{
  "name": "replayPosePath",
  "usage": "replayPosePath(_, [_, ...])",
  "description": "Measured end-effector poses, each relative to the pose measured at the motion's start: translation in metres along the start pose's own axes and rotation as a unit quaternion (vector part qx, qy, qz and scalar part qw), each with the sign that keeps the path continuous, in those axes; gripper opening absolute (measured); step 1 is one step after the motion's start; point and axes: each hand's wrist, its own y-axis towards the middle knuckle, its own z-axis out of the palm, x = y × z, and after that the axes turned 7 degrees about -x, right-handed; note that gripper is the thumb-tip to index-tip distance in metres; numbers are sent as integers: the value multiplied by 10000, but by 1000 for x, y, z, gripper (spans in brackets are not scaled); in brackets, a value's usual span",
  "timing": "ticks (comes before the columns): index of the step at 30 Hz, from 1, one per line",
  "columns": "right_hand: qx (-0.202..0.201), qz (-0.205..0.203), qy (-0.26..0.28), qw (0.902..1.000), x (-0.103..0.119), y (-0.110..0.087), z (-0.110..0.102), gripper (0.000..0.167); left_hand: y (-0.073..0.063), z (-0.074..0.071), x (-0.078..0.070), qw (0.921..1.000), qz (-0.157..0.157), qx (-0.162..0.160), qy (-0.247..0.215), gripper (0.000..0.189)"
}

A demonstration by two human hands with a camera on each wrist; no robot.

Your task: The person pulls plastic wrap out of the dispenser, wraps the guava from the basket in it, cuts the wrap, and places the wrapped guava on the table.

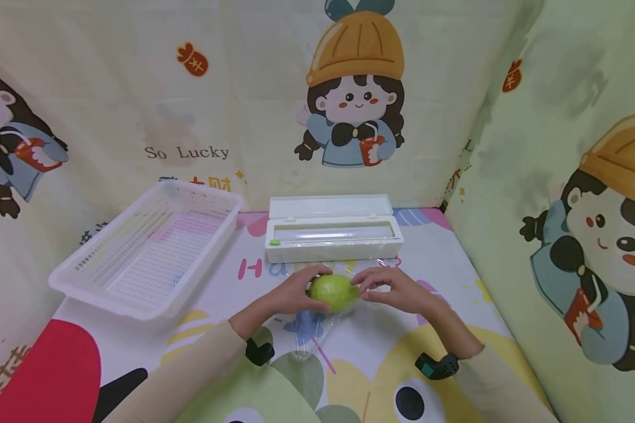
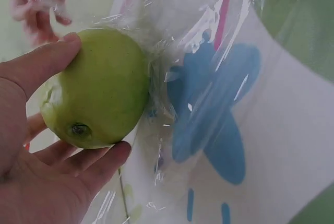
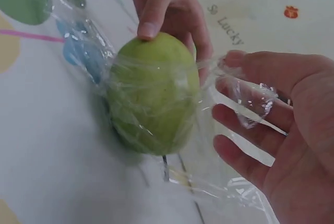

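A smooth, oval green fruit [image 1: 334, 293] is held over the table by my left hand [image 1: 297, 292]. The left thumb lies on one side of it and the fingers on the other, with its dark stem spot facing the left wrist camera. Clear plastic wrap [image 3: 148, 91] lies creased across the fruit's side and trails down toward the table. Just right of the fruit, my right hand [image 1: 394, 289] pinches a bunched edge of the wrap between thumb and index finger. Its other fingers are spread and loosely bent.
Behind the hands stands a white wrap dispenser box [image 1: 334, 252] with its lid up and a film roll inside. To the left sits a white perforated basket [image 1: 161, 311]. A patterned cloth [image 1: 264, 106] hangs at the back and right of the printed table [image 1: 391, 358].
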Motion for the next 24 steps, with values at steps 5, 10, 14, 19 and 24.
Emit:
replayPosePath(5, [68, 67, -265, 9996, 2, 17, 14, 7, -6, -5, 0, 9998, -175, 33, 127, 74])
replayPosePath(10, [117, 190, -407, 9989, 0, 27, 27, 6, -14, -9, 3, 9994, -217, -33, 249, 72])
replayPosePath(14, [-2, 189, -466, 9987, -3, 29, 32, 6, -22, -13, 7, 9986, -126, -409, 306, 64])
replayPosePath(19, [-136, 300, -388, 9987, -5, 30, 32, 7, -34, -23, 12, 9967, 127, -741, 289, 42])
replayPosePath(24, [-199, 423, -323, 9984, -8, 31, 31, 7, -44, -35, 19, 9991, 371, -176, -68, 28])
